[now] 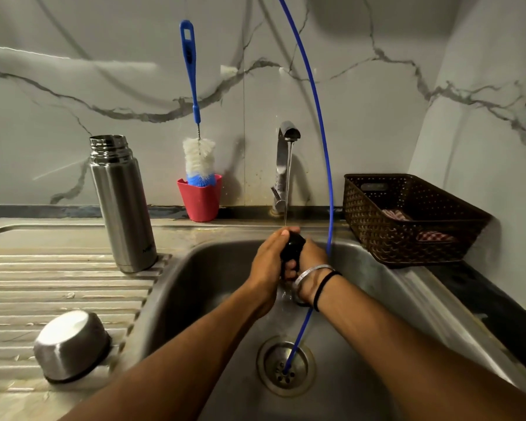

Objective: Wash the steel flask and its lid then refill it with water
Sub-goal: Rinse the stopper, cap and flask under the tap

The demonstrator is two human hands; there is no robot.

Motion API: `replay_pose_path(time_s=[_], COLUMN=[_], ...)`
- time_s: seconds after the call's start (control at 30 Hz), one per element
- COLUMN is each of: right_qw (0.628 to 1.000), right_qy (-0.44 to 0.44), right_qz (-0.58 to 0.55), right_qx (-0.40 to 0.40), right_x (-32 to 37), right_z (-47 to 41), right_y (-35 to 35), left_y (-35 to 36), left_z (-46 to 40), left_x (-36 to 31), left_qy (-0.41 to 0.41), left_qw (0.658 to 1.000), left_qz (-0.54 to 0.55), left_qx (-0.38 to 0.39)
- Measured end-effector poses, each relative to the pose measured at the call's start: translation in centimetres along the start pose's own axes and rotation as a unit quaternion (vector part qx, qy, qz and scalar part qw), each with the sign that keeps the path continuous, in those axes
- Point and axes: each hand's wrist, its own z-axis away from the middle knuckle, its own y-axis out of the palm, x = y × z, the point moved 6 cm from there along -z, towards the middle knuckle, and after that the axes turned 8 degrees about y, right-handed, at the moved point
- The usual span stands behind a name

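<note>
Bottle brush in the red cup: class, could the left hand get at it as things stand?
Probably not at once: the left hand grips the black lid under the tap. Once freed, nothing blocks the way to the bottle brush.

bare forearms, silver bangle [312, 272] and black band [325, 288] on right wrist

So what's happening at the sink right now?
Both hands, left hand and right hand, hold a black stopper lid under the running tap, over the sink. The open steel flask stands on the drainboard, beside an upturned steel cup. The bottle brush sits unused in its red holder.
</note>
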Motion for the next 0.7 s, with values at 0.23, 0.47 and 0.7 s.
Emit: replay_pose_path(time_s=[0.23,0.47,0.7], right_qw=[0.948,0.877,0.917], right_qy=[-0.196,-0.368,-0.295], right_qz=[0.242,0.276,0.26], right_qx=[-0.062,-0.139,-0.074], right_x=[1.9,4.4,3.6], right_z=[0.0,0.9,0.9], right_y=[-0.3,-1.5,-0.6], left_y=[-0.5,0.7,0.1], left_z=[-0.1,0.0,1.7], left_x=[0.1,0.7,-0.8], left_qy=[-0.065,0.037,0.218], left_qw=[0.991,0.992,0.898], left_qz=[0.092,-0.116,-0.381], left_qx=[-0.078,0.013,0.009])
